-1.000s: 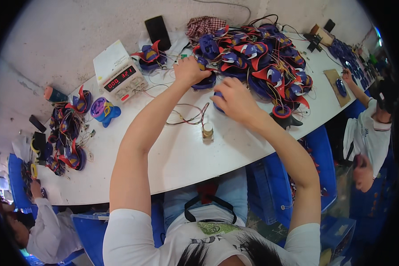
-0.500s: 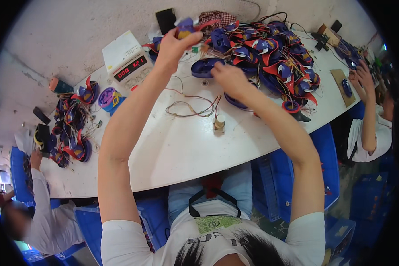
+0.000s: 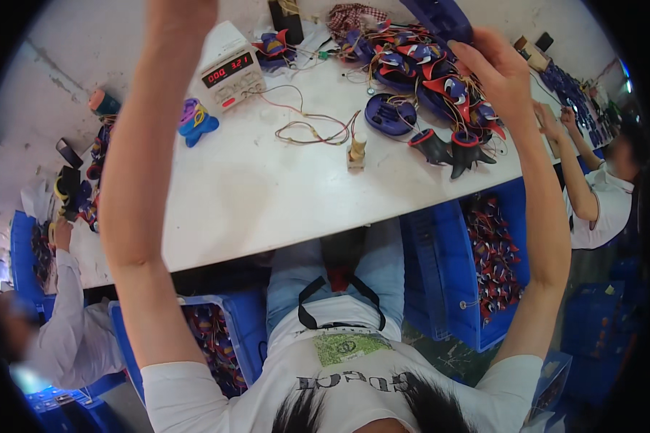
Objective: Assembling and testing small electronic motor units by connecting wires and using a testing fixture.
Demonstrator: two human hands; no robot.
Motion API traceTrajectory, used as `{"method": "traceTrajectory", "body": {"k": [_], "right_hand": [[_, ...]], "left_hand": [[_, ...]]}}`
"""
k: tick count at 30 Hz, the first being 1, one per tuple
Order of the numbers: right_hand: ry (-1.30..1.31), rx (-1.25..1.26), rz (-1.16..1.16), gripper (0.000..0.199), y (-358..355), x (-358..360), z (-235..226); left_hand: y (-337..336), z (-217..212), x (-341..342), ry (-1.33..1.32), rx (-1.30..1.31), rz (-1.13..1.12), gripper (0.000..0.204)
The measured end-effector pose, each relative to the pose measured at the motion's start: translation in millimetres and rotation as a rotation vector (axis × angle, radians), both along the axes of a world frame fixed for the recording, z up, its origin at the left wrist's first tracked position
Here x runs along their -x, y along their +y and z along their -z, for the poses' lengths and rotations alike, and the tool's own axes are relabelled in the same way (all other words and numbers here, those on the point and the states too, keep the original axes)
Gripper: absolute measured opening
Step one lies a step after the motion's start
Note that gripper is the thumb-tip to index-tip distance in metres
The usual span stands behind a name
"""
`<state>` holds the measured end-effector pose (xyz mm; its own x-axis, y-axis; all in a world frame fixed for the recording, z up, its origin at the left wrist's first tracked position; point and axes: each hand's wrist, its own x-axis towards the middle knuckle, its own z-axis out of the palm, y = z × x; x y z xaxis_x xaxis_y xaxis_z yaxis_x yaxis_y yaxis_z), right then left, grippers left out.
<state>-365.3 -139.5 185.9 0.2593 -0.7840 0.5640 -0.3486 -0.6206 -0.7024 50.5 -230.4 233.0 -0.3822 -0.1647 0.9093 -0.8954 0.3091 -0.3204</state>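
Head view: held high at the upper edge, right of centre and above the far side of the white worktop (image 3: 289, 209), find a dark blue-purple, rigid-looking moulded plastic shell (image 3: 440, 20). Gripped at the lower right end by the right grip (image 3: 497, 71), with thumb and fingers drawn close together on that end; cut off beyond it by the top of the frame. For the left grip (image 3: 186, 10), mostly out of frame at the top, cannot tell how far open or whether holding anything.

Likely light and stiff, hardly bending under a firm pinch. Probably a little slippery, being smooth; perhaps prone to chipping or cracking along thin edges if dropped. Best taken by the solid outer wall or one end, pinched between thumb and fingertips, without pressing on finer moulded detail.

In looks, elongated and evenly coloured, with a faint sheen and a darker recess near the middle; too blurred for finer features. Compare the dark blue oval plastic shell (image 3: 390, 114) on the worktop, hollow side up, ribbed inside, lying beside the tangled heap of red, white and blue wired parts (image 3: 448, 86).
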Motion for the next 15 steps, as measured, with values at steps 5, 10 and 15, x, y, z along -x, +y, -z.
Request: {"method": "traceTrajectory", "body": {"k": [5,10,15], "right_hand": [[0.357,0.582,-0.011,0.025,78,-20,-7],[0.422,0.497,-0.269,0.031,138,-40,46],[0.574,0.449,-0.312,0.028,149,-63,128]], "left_hand": [[153,-38,13,0.174,-0.038,0.063,0.023],[265,6,2,1.099,-0.579,0.851,0.054],[316,113,-1,1.479,-0.847,0.545,0.058]]}}
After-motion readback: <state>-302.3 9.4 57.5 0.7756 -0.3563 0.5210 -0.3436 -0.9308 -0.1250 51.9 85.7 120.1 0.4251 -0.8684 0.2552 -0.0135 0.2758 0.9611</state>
